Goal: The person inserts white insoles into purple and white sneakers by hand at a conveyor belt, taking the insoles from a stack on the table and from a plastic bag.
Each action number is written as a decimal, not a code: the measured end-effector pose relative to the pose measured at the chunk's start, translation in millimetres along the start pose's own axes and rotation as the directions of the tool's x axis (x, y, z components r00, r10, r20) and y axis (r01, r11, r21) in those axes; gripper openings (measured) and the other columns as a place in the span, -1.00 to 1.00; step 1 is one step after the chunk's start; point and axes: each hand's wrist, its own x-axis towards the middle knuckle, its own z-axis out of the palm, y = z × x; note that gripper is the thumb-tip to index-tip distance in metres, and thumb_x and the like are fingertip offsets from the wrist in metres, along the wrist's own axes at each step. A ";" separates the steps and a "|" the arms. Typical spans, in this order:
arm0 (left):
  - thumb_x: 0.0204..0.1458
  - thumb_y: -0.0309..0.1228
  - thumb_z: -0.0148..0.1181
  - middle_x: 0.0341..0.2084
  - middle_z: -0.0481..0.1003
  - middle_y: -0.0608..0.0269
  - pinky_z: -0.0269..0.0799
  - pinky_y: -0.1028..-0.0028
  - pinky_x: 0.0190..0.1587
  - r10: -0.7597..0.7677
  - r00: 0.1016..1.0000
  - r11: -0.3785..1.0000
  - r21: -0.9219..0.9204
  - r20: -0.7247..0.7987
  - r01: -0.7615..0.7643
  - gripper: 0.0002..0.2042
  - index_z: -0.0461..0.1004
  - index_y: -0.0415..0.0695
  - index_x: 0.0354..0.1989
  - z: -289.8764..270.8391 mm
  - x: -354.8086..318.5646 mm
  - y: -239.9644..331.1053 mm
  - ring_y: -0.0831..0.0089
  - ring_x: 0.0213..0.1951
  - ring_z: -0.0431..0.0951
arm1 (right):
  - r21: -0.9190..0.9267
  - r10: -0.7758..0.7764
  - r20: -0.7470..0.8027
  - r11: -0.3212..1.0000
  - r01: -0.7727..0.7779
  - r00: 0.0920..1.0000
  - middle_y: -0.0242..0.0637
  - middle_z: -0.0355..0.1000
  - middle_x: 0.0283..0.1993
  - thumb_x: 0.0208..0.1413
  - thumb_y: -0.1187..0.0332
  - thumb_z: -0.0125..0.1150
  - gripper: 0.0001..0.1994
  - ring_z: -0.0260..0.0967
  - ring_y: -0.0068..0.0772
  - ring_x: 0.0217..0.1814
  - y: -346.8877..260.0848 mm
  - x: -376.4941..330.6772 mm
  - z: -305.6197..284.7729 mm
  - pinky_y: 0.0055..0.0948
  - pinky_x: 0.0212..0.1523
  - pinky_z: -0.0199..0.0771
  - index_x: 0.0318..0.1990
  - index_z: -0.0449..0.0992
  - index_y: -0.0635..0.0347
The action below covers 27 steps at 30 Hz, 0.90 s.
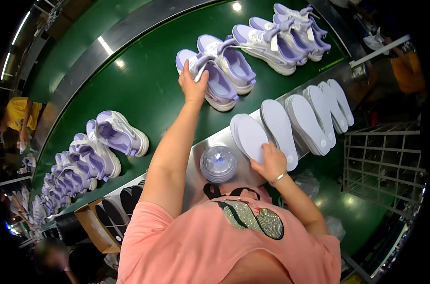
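My left hand (194, 85) grips a lilac-and-white sneaker (219, 87) at its tongue and laces, thumb and fingers on either side. Against that shoe, on the far right side, stands a matching sneaker (238, 68). Both rest on the green belt. My right hand (271, 164) pinches the near end of a pale white insole (251, 137), at the left end of a row of insoles. Right beside it lies another stack of insoles (277, 128). Some of my right fingers are hidden under or behind the insole.
Further pairs of sneakers (264, 47) stand at the far right of the belt (158, 71), and a long line of them (101, 142) at the left. A stack of clear round plastic tubs (218, 163) sits on the metal ledge. Dark insoles fill a cardboard box (89, 222). A wire rack (385, 156) stands right.
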 end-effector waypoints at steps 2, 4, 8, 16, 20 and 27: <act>-0.26 -0.22 0.12 -0.16 0.32 -0.04 0.20 0.39 -0.05 0.081 0.989 0.995 -0.072 0.126 -0.073 -0.45 0.24 -0.22 -0.04 -8.3 15.6 -10.9 0.16 -0.13 0.33 | 0.167 -0.010 -0.124 0.985 0.030 0.992 -0.07 0.26 -0.24 -0.29 0.26 0.14 -0.72 0.28 -0.07 -0.31 -7.4 0.7 -19.4 -0.29 -0.32 0.30 -0.40 0.33 0.23; -0.26 -0.22 0.11 -0.19 0.35 -0.02 0.23 0.40 -0.09 -0.015 0.958 0.997 -0.067 0.288 0.036 -0.49 0.29 -0.21 -0.08 -15.1 30.7 -4.2 0.17 -0.16 0.36 | 0.234 -0.096 -0.213 0.961 0.147 0.972 -0.09 0.27 -0.25 -0.28 0.31 0.12 -0.77 0.28 -0.08 -0.31 -8.0 17.5 -43.4 -0.31 -0.37 0.32 -0.44 0.34 0.23; -0.15 -0.19 0.06 -0.47 0.44 0.16 0.30 0.50 -0.34 -0.206 0.915 0.978 0.078 0.347 0.191 -0.64 0.40 -0.22 -0.26 -30.6 43.1 5.3 0.44 -0.42 0.40 | 0.033 -0.422 -0.196 0.899 0.436 0.885 -0.17 0.29 -0.28 -0.28 0.41 0.10 -0.90 0.31 -0.22 -0.35 -32.1 89.8 -78.8 -0.35 -0.45 0.34 -0.55 0.38 0.20; -0.11 -0.09 0.00 -0.62 0.44 0.05 0.30 0.38 -0.43 -0.310 0.920 0.951 0.055 0.241 0.306 -0.61 0.44 -0.25 -0.46 -44.3 23.6 -13.0 0.28 -0.53 0.44 | -0.449 -0.495 0.406 0.624 0.639 0.768 -0.18 0.28 -0.27 -0.24 0.40 0.06 -0.89 0.34 -0.25 -0.33 -93.3 191.5 -14.5 -0.38 -0.33 0.39 -0.52 0.48 0.18; -0.06 -0.14 -0.06 -0.59 0.42 -0.08 0.31 0.26 -0.40 -0.250 0.961 0.946 0.241 0.116 0.217 -0.63 0.40 -0.27 -0.52 -38.9 18.2 -4.6 0.07 -0.48 0.44 | -0.325 -0.404 0.309 0.806 0.494 0.861 -0.09 0.27 -0.19 -0.21 0.39 0.07 -0.84 0.32 -0.20 -0.24 -99.5 204.7 15.0 -0.32 -0.29 0.38 -0.41 0.45 0.21; -0.05 -0.14 -0.07 -0.62 0.40 -0.12 0.30 0.23 -0.42 -0.196 0.981 0.925 0.329 -0.009 0.188 -0.62 0.38 -0.30 -0.51 -34.4 11.1 -13.3 0.02 -0.51 0.42 | -0.413 -0.329 0.360 0.783 0.466 0.873 -0.13 0.33 -0.32 -0.22 0.30 0.06 -0.83 0.33 -0.18 -0.28 -88.8 165.9 -39.4 -0.30 -0.34 0.36 -0.49 0.43 0.19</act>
